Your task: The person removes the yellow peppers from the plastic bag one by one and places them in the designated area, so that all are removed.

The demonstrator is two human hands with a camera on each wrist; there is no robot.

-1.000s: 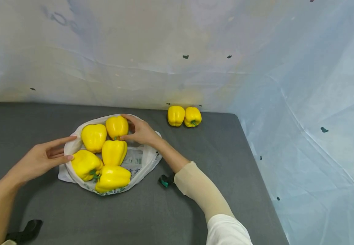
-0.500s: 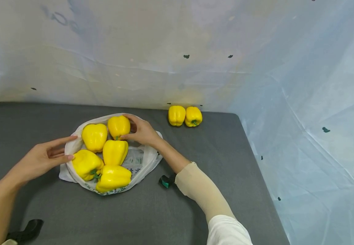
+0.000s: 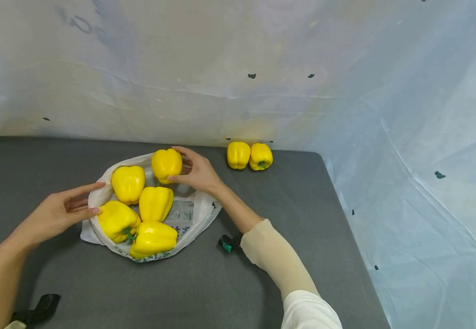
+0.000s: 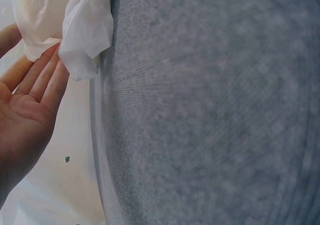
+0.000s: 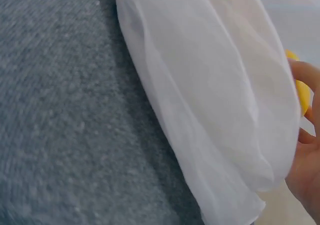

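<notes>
A white plastic bag (image 3: 205, 214) lies with its mouth wide on the table, holding several yellow bell peppers (image 3: 153, 240). My right hand (image 3: 200, 173) grips one bell pepper (image 3: 166, 165) at the bag's far right rim, thumb in front and fingers behind. In the right wrist view, the bag wall partly hides this pepper. At the bag's left rim, my left hand (image 3: 58, 210) touches the plastic with fairly straight fingers, thumb apart from them. The left wrist view shows those fingertips against the bag (image 4: 90, 30).
Two more bell peppers (image 3: 249, 156) sit side by side at the table's back edge, right of the bag. The dark grey table (image 3: 172, 292) meets a translucent plastic sheet (image 3: 205, 82) behind it. Another sheet hangs on the right.
My right hand has taken its bell pepper up and rightward, away from the other peppers in the bag. My left hand stays at the rim.
</notes>
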